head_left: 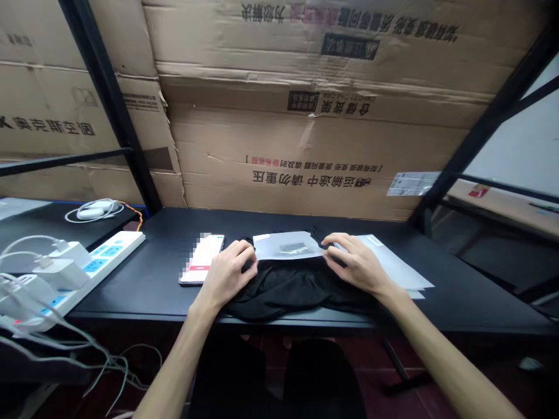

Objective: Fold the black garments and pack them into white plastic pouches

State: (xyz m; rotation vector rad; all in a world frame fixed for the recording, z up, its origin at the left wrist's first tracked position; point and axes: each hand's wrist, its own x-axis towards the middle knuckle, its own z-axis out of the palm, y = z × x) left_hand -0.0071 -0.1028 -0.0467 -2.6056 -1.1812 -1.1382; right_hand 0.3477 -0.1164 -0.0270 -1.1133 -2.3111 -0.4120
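Between my hands lies a translucent white sheet (273, 245), with a dark patch bearing white script near its middle. My left hand (236, 267) is closed, thumb and fingers pinched at the sheet's left edge. At the right edge, my right hand (353, 262) also has its thumb and fingers closed on the sheet. Crumpled black cloth (283, 291) spreads underneath, reaching the front of the table. To the right, partly covered by my right hand and wrist, are more whitish sheets (393, 267) in a loose stack.
A phone (203, 259) with a lit screen lies left of my left hand on the black table (144, 279). Farther left sits a white power strip (109, 250) with several plugs and trailing cables. Cardboard (279, 134) walls off the back, framed by black metal posts (109, 99).
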